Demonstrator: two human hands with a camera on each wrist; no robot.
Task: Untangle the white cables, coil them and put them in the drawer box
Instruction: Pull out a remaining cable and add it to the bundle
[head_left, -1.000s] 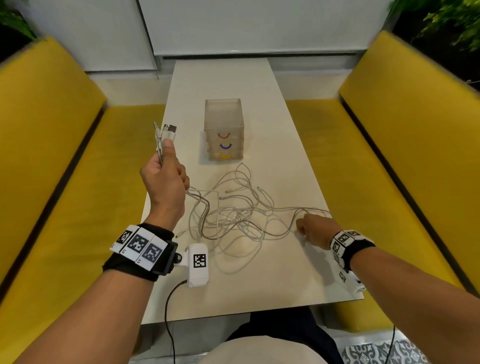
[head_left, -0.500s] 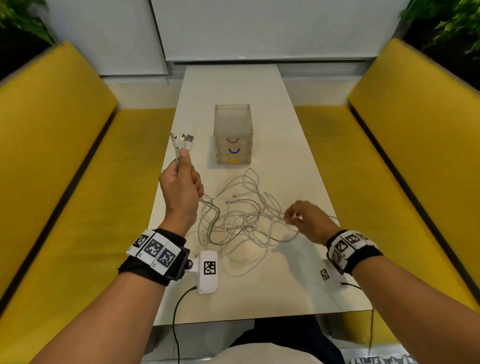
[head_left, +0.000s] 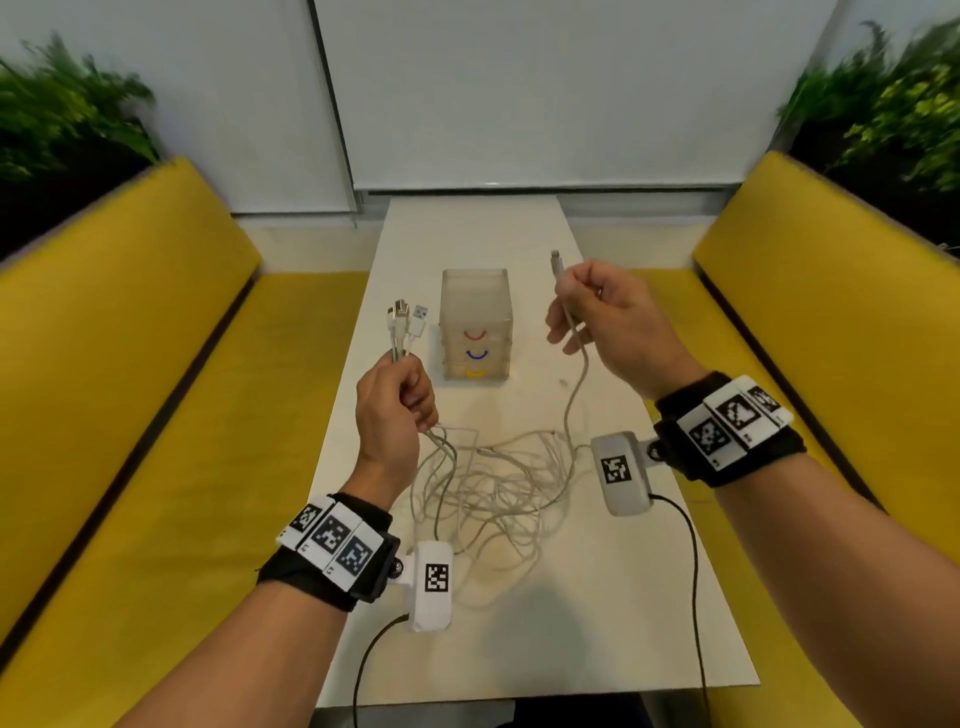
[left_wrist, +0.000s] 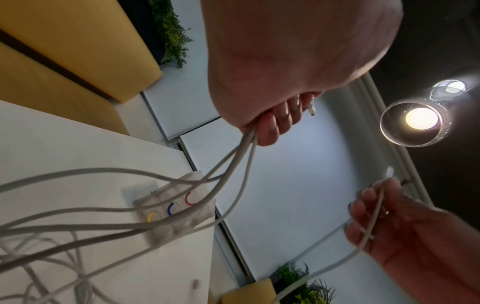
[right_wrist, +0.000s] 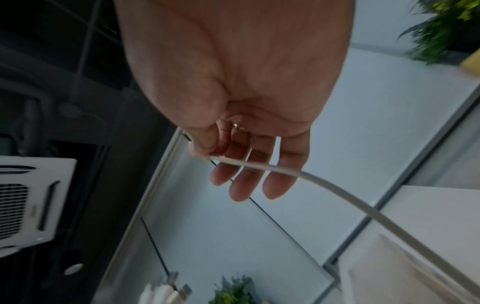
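White table (head_left: 597, 597), yellow benches. I read: left hand (head_left: 395, 410) grips plug bundle (head_left: 405, 325), anchoring; right hand (head_left: 608, 322) pinches single cable end (head_left: 558, 267), lifted to free it from tangle (head_left: 493, 488).

I pinch a white cable (right_wrist: 259, 167) between thumb and forefinger of my right hand (right_wrist: 241, 98), other fingers (right_wrist: 275, 185) loosely extended; it runs off lower right, and several connector plugs (right_wrist: 166, 293) show at the bottom edge

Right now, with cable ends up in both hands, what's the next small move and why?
Probably draw the right hand up and away so its single cable slides out of the tangle on the table. The left hand grips several plug ends, anchoring the others, and the drawer box looks shut.
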